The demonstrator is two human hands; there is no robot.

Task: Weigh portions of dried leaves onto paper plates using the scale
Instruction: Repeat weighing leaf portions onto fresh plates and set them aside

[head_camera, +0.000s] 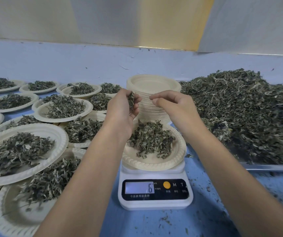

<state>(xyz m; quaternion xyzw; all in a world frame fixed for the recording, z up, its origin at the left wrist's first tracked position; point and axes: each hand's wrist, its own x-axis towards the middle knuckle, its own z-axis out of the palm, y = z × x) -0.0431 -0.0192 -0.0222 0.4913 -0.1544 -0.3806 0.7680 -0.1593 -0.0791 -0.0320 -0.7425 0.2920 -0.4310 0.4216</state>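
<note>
We are well into the job. A dozen or so filled plates (58, 134) crowd the left of the table (205, 211), some overlapping, each with its mound of leaves. The current plate (176, 156) sits on the scale (156, 203) with a loose mound in its middle. The display (139, 187) reads 6, so this portion looks not yet settled, though we do not know the target weight. Plenty is left: a tall stack (154, 82) of blank plates stands just behind the scale, and a big heap (240, 113) of leaves fills the tray (265, 167) at right.

Our left hand (121, 106) hovers over the plate's far side, fingers curled round a small tuft (130, 100) of leaves. Our right hand (169, 105) is just beside it and not touching, with fingers bent and thumb near forefinger. It may be pinching a crumb or nothing at all; we cannot tell.

The left forearm covers the plate's near-left part, and both hands hide the middle of the stack. The filled plates run off the left and bottom edges, so we cannot count them exactly. The heap blurs toward the right edge, and the small print beside the display is too fine to read.
</note>
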